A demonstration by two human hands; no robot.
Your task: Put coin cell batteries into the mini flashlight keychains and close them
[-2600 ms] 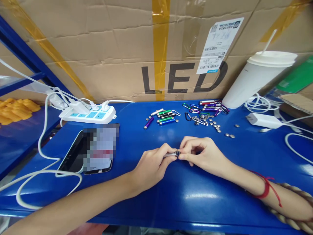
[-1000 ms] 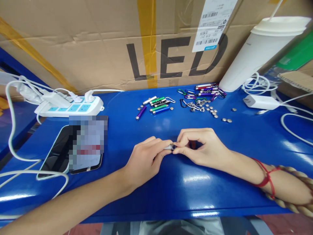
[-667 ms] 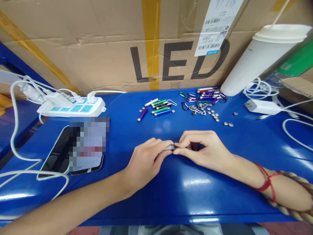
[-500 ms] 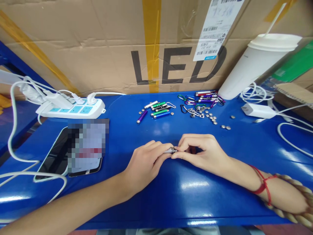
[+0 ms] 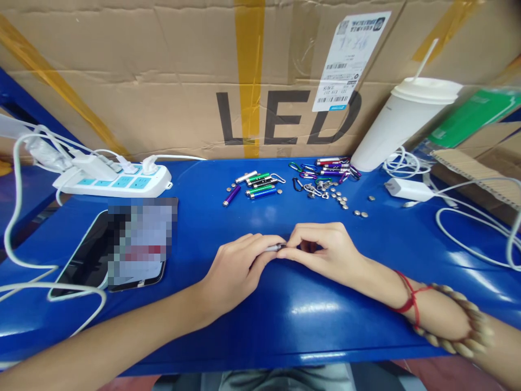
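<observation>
Near the middle of the blue table [image 5: 195, 342], my left hand [image 5: 234, 266] is closed around a slim silver mini flashlight [image 5: 272, 248], most of its barrel hidden by the fingers. Thumb and forefinger of my right hand [image 5: 328, 247] pinch its right end, where a dark tip shows; whether they hold a separate small part cannot be made out. Beyond the hands lies a group of mini flashlights in several colours, among them a purple one [image 5: 232, 196] and a blue one [image 5: 264, 194]. Small round button cells [image 5: 342, 202] are scattered to their right.
Coloured carabiner clips [image 5: 308, 175] and more flashlights lie at the back, beside a tall white cup [image 5: 394, 125] with a straw. A white charger [image 5: 409, 189] trails cable at right. Two phones [image 5: 87, 255] and a power strip [image 5: 152, 182] occupy the left. A cardboard box [image 5: 163, 81] stands behind.
The view has shifted slightly, so the scene sits further left. My right fingers have closed in over the flashlight's end, and less of its tip shows between the hands.
</observation>
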